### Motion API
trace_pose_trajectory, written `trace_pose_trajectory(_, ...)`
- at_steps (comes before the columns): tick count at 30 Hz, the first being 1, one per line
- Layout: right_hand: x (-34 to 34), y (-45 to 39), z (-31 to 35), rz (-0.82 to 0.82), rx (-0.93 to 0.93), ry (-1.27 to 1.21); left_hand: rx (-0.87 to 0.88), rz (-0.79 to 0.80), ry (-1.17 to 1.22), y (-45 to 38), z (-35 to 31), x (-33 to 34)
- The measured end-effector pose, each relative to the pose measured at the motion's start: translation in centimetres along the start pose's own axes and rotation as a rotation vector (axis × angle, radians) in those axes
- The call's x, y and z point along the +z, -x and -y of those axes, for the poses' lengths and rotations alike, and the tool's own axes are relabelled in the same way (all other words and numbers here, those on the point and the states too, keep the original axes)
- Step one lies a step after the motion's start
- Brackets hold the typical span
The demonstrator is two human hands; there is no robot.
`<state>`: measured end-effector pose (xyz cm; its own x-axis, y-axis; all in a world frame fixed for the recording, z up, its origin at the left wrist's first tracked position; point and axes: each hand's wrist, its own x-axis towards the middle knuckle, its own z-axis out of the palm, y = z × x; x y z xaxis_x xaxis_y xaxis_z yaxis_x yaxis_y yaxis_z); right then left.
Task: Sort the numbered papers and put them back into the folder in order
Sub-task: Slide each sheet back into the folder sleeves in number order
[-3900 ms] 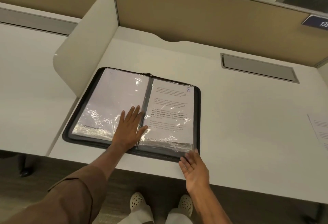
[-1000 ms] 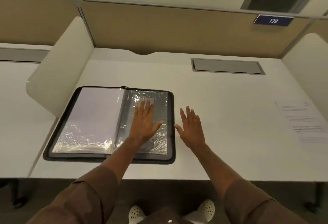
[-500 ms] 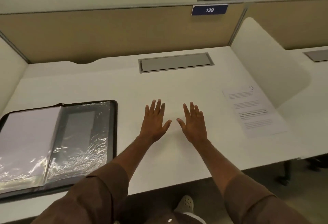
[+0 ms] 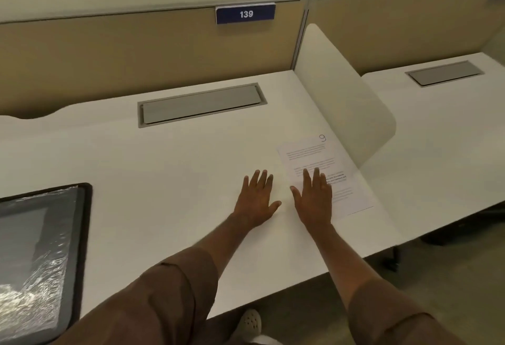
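Note:
A printed sheet marked 9 (image 4: pixel 308 150) lies flat at the right side of the white desk (image 4: pixel 169 169). My right hand (image 4: pixel 314 197) is spread flat with its fingers over the sheet's left part. Beside it, my left hand (image 4: pixel 257 200) lies flat on the bare desk just left of the sheet, fingers straight. The open black folder (image 4: pixel 82 235) sits at the far left edge of the view, and its visible clear plastic sleeve (image 4: pixel 35 249) holds no paper. Neither hand holds anything.
A white curved divider (image 4: pixel 344 93) stands right behind the sheet at the desk's right edge. A grey cable hatch (image 4: pixel 202 104) is set into the desk's back. A tan partition with a sign reading 139 (image 4: pixel 246 14) runs behind. A neighbouring desk (image 4: pixel 442 131) lies to the right.
The folder page with sheet 8 was turned to an unfilled sleeve. Both hands have left the folder and moved right; my right hand now covers part of sheet 9. The view has swung right.

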<state>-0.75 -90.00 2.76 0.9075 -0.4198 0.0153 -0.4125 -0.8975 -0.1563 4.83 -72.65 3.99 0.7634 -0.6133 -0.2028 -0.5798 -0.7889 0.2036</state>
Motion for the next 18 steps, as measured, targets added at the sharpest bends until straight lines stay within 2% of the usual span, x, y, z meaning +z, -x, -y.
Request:
trace_pose_trajectory(3, 0.2, -1.7, -3.7, -0.005, 0.082, 0.009, 0.022, 0.056, 0.003, -2.1, -2.7, 0.8)
trace_pose_trajectory(11, 0.6, -4.5, -9.4, 0.127, 0.307, 0.046, 0.035, 0.119, -0.014, -5.5, -6.0, 2.7)
trace_pose_trajectory(18, 0.0, -6.1, -10.2, 0.079, 0.320, 0.068, 0.004, 0.105, -0.076, -6.3, -6.8, 2.5)
